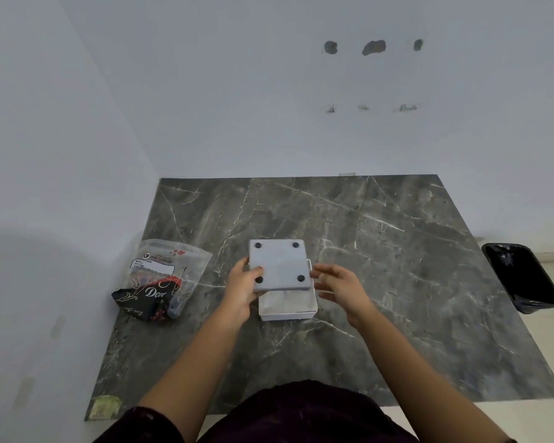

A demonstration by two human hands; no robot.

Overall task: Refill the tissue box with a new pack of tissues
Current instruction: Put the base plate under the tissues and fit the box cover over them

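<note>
A white square tissue box (288,310) lies on the dark marble sheet (381,251), its open side up with white tissue inside. Above it I hold the box's flat white base panel (279,266), which has black round pads at its corners. My left hand (242,287) grips the panel's left edge, thumb on top. At the panel's right edge is my right hand (338,284), fingers spread, holding nothing. A clear tissue pack (162,281) with black "Dove" print lies to the left, crumpled.
White walls close in at the left and back. A black bin with a liner (522,276) stands on the floor past the sheet's right edge. My dark clothing (301,414) fills the bottom of the view.
</note>
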